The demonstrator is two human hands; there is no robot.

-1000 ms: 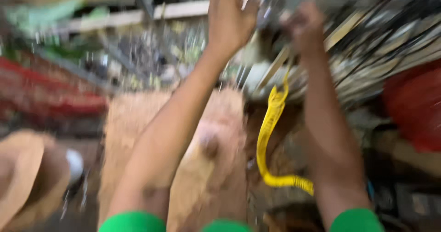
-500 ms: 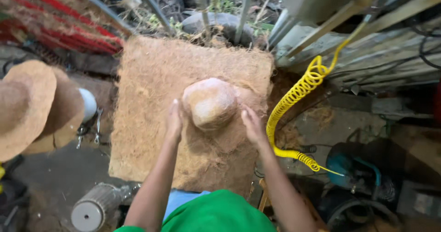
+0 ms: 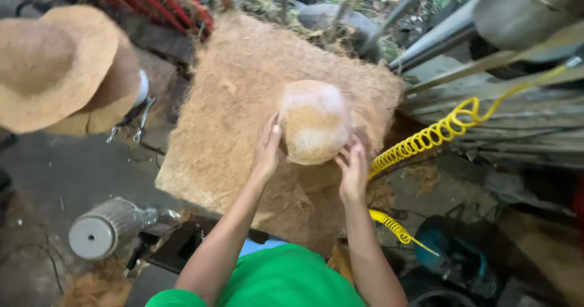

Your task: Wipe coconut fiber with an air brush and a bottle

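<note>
Two bare hands are pressing against a rounded dome [image 3: 314, 121] of coconut fibre that is bulging up from the middle of a square coir mat [image 3: 228, 100]. The left hand [image 3: 267, 149] is lying flat against the dome's left flank, fingers straight and together, while the right hand [image 3: 353, 170] is cupping its lower right edge with fingers spread; neither hand is closing around it, both are open and touching it from opposite sides. The dome is sitting slightly right of the mat's centre, and its pale top is blurred.

Left of the mat, two stacked brown fibre bowls [image 3: 58, 69] are hanging or resting above the grey floor, which one I cannot tell. Below the mat's near left corner, a ribbed metal cylinder [image 3: 103, 228] is lying on its side. Right of the mat, a yellow coiled air hose [image 3: 441, 130] is stretching up toward a grey metal housing [image 3: 523, 9], with another stretch of the hose running below the right hand. Behind the mat, red bars [image 3: 146, 0] are slanting across the far left. Near the mat's front edge, the person's green shirt [image 3: 286, 282] is filling the bottom of the view.
</note>
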